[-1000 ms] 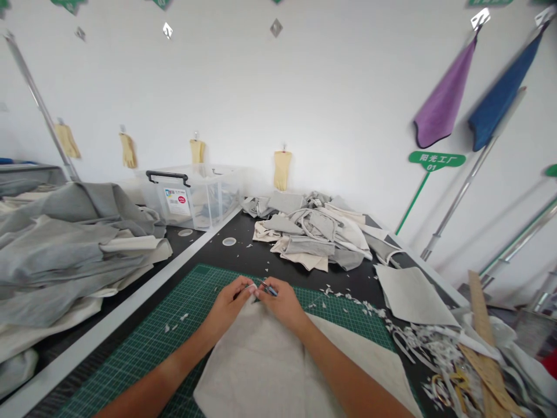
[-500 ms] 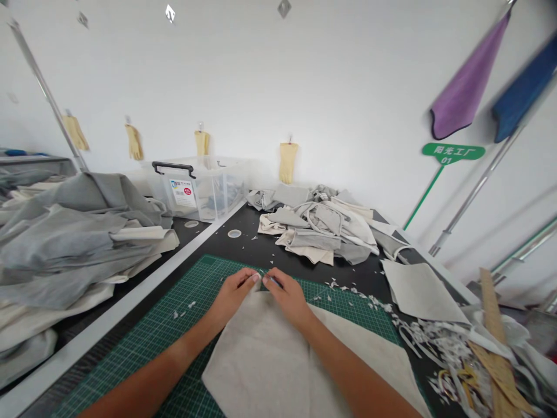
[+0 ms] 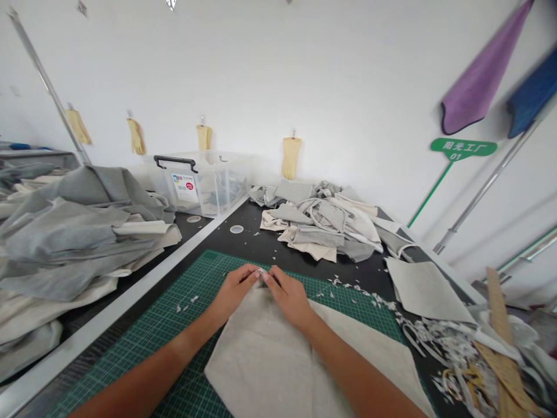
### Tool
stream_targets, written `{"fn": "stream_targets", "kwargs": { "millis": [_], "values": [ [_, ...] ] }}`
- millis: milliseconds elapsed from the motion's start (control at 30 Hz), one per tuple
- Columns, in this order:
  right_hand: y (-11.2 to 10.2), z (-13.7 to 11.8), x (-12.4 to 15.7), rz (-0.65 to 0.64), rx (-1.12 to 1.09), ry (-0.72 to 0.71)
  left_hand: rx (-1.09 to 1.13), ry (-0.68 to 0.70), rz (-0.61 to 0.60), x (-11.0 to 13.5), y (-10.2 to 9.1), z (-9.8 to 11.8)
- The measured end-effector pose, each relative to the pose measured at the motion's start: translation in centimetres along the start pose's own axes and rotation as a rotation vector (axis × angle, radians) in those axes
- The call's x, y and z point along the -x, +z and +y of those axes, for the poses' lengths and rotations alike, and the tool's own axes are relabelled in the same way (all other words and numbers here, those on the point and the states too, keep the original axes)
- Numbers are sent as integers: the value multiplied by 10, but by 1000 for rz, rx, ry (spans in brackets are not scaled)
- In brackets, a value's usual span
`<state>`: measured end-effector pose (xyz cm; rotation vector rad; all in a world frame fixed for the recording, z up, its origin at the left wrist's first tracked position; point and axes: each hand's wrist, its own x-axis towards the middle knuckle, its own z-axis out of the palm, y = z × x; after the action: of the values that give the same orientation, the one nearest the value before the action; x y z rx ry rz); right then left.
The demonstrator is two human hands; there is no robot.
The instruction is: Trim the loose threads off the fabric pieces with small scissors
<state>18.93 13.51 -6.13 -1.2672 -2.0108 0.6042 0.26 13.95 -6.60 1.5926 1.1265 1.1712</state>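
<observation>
A pale beige cloth piece (image 3: 270, 360) lies flat on the green cutting mat (image 3: 174, 337), one corner pointing away from me. My left hand (image 3: 232, 293) and my right hand (image 3: 287, 296) meet at that far corner, and both pinch it between the fingertips. A small tool was under the right hand's fingers earlier; now I cannot make it out.
A heap of grey and cream cloth pieces (image 3: 322, 226) lies behind the mat. Grey fabric (image 3: 65, 232) is piled at the left, by a clear plastic box (image 3: 200, 183). At the right lie a grey square (image 3: 424, 287), cut scraps (image 3: 444, 342) and a wooden ruler (image 3: 505, 348).
Both hands stay pinched at the cloth corner. The view has shifted slightly, so everything sits a little higher and further right in the picture.
</observation>
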Motion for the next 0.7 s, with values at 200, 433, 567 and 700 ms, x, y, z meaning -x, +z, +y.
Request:
{"fn": "stream_targets", "kwargs": {
  "millis": [200, 433, 567, 700],
  "values": [
    [1, 1, 0, -4, 52, -12, -10, -16, -5, 0, 0, 2],
    [3, 4, 0, -8, 91, -36, 9, -12, -25, -1, -1, -5],
    [4, 4, 1, -10, 112, -54, 17, -29, -28, -1, -1, -5],
    [4, 4, 1, -9, 132, -54, 19, -32, -28, -1, -1, -4]
  ]
}}
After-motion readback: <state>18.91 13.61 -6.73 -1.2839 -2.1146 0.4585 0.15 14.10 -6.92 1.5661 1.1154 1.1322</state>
